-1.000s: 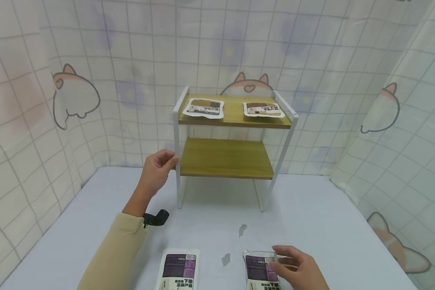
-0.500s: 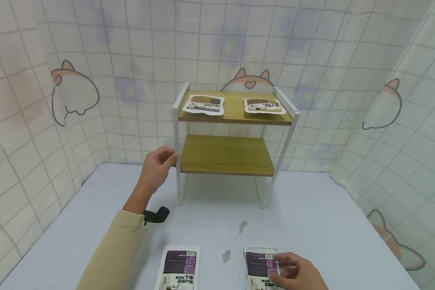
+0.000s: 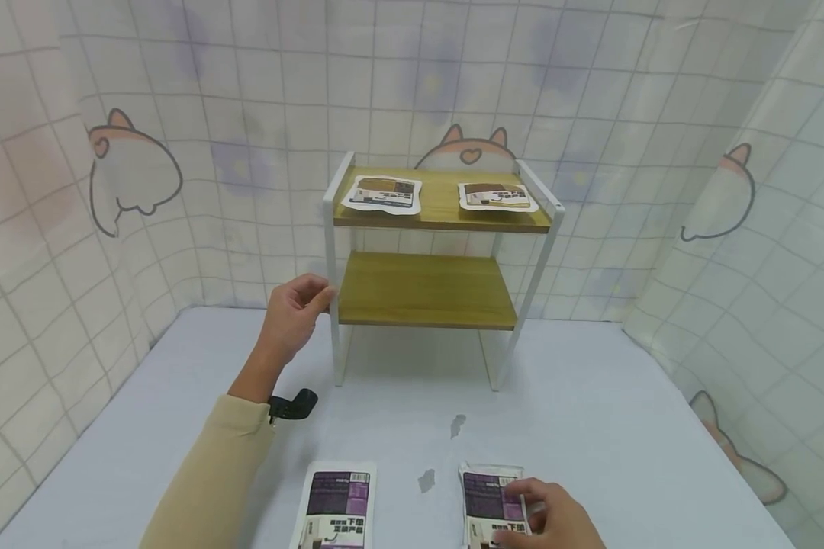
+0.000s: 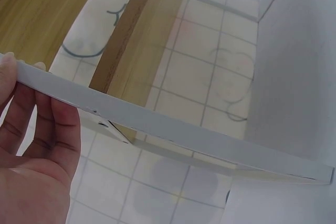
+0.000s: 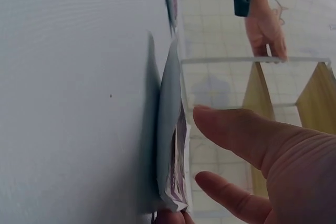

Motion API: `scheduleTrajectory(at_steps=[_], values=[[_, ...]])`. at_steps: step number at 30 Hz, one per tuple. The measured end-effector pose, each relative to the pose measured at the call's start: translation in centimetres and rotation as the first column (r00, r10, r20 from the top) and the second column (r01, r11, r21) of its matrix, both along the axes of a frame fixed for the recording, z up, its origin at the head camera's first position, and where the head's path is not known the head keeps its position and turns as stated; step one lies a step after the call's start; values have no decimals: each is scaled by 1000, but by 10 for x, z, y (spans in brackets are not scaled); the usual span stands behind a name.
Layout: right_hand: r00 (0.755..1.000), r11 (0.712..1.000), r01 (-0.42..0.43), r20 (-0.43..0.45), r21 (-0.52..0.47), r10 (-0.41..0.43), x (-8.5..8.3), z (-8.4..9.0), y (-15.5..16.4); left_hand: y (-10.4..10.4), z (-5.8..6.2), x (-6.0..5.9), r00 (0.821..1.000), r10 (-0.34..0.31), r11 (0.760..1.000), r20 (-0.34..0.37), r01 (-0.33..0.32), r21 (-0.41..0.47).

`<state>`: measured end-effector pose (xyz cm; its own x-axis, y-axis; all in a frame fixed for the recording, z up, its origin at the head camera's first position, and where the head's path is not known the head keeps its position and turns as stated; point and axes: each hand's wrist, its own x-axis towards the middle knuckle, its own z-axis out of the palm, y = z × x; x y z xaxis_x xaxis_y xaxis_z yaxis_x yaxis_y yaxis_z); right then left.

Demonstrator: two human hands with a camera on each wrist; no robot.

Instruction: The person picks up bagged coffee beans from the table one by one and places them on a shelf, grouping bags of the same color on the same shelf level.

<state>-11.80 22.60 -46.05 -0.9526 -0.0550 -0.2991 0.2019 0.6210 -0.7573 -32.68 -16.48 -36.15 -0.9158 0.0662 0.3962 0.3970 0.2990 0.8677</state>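
Observation:
My left hand (image 3: 292, 316) pinches the left white upright (image 4: 152, 119) of a two-tier shelf rack (image 3: 426, 223), thumb on one side and fingers on the other. My right hand (image 3: 552, 518) is at the right edge of a purple-and-white pouch (image 3: 492, 497) lying on the table. In the right wrist view the right thumb (image 5: 231, 129) and one finger stand apart from the pouch's face, while another fingertip shows at the pouch's lower edge. A matching pouch (image 3: 335, 503) lies to the left, untouched.
Two brown-and-white pouches, one left (image 3: 383, 194) and one right (image 3: 497, 197), lie on the top board. The lower board (image 3: 427, 290) is bare wood. Grey leaf-shaped marks (image 3: 426, 480) show on the white table (image 3: 590, 427). A patterned curtain (image 3: 281, 99) encloses the table.
My right hand has shifted slightly toward me along the pouch's right edge. The left hand keeps its grip on the upright. The head view has tilted a little.

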Motion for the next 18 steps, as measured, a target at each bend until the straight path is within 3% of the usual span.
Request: scheduleTrajectory(at_steps=[5,12,18], values=[[1000,1000,-1,8,23,1,-1,-1,-7,0,0,1,1000,0,1000,-1,0,-2],[1000,990,24,-10,139,-22,-3,1,-16,-1,1,0,1000,6,1000,2,-6,-8],[999,996,-15,-28,91,17,-3,0,-12,-1,0,-1,1000,-6,1000,5,6,-4]])
